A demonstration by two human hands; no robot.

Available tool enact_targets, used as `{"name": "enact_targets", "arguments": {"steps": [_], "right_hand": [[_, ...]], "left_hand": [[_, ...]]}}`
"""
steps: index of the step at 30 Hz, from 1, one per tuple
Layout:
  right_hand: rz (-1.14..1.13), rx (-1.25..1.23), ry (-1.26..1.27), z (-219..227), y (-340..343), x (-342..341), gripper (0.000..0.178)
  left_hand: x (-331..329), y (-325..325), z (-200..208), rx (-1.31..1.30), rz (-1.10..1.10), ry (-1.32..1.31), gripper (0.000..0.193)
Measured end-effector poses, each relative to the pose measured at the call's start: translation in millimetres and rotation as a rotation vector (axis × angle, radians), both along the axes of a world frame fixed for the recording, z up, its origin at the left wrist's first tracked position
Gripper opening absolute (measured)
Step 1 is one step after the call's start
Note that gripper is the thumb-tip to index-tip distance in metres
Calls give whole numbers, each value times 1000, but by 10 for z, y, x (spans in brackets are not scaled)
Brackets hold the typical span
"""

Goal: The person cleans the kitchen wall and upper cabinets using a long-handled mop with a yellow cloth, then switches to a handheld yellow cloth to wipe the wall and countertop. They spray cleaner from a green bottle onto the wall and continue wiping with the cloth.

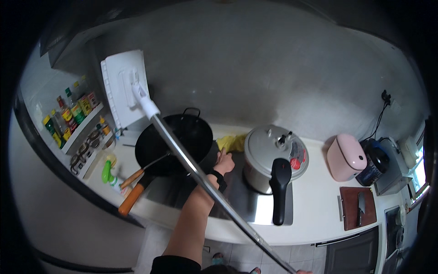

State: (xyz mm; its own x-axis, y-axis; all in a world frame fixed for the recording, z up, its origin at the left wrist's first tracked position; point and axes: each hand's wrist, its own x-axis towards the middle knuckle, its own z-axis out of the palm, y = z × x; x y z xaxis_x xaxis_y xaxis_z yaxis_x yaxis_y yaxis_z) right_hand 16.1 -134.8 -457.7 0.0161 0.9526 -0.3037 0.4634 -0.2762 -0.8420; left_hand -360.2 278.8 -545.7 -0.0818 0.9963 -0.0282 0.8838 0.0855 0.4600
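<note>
A flat mop crosses the view, its white rectangular head (125,89) against the grey wall and its metal pole (196,171) slanting down to the lower right. Only a sliver of my right hand (304,272) shows at the bottom edge, closed at the pole's lower end. My left arm reaches under the pole to the back of the stove. There my left hand (224,162) grips a crumpled yellow cloth (232,143), its fingers partly hidden. This hand lies between a black wok (196,132) and a large silver pressure cooker (260,155).
A spatula with a wooden handle (131,179) rests in the wok. Left of it stand a green-topped spray bottle (107,172) and a rack (82,129) of sauce bottles. Rightward are a pink appliance (345,157) and a knife (361,208) on a brown cutting board (350,214).
</note>
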Motion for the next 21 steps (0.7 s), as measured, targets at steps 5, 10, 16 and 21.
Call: {"name": "enact_targets", "arguments": {"steps": [5, 10, 16, 21], "right_hand": [[-110, -58, 62, 76, -165, -118, 33], [-253, -96, 96, 13, -339, -176, 28], [-314, -147, 76, 0, -434, -270, 30], [-373, -177, 122, 50, -426, -432, 31]], "left_hand": [[-50, 521, -343, -33, -118, 180, 39], [-140, 858, -730, -37, 9, -20, 42], [-308, 1153, -1158, 238, -2, 210, 29], [-131, 959, -656, 632, 152, -399, 7]]}}
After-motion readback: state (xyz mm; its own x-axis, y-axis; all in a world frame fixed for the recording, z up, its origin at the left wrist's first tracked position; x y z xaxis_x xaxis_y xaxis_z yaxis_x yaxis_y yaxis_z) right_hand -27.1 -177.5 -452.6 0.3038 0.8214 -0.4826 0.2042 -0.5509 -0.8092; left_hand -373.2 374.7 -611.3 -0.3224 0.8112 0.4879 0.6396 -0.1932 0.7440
